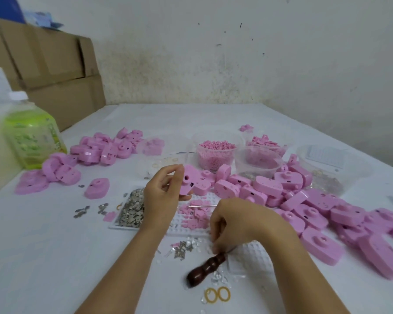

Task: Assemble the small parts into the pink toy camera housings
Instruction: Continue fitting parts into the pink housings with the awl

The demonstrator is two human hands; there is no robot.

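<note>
Housing (187, 180) gripped by left hand (162, 190); right hand (235, 224) grip unclear; bottle label (33, 140) unreadable.

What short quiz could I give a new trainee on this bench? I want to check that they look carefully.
1. True or false: the left hand holds a pink housing.
2. What lies beside the right hand? A) wooden-handled tool B) scissors C) pliers
3. Fill in: the yellow rubber bands lie ___ to the person than the tool.
Key: 1 true; 2 A; 3 closer.
</note>
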